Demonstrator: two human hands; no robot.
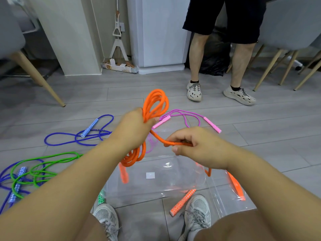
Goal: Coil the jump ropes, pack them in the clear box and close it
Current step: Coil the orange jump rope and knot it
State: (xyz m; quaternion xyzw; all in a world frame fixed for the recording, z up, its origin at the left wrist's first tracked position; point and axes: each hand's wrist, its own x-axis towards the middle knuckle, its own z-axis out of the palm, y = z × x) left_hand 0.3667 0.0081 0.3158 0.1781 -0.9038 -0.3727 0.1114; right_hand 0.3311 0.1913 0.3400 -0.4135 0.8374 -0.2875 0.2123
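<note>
From the head view, the left hand (133, 126) grips a bundle of orange rope (152, 108) loops — they stick out above and below the fist — while the right hand (196, 146) pinches the loose strand (running leftward) over the clear box (156, 185).

Even, diffuse indoor light is filling the scene, leaving only faint, soft shadows on the grey floor (271, 136). Small white glare spots are glinting on the clear box (173, 181). Wide-angle distortion is bowing the floor joints and splaying the chair legs (36, 74) toward the edges; the top-left corner is blurring.
</note>
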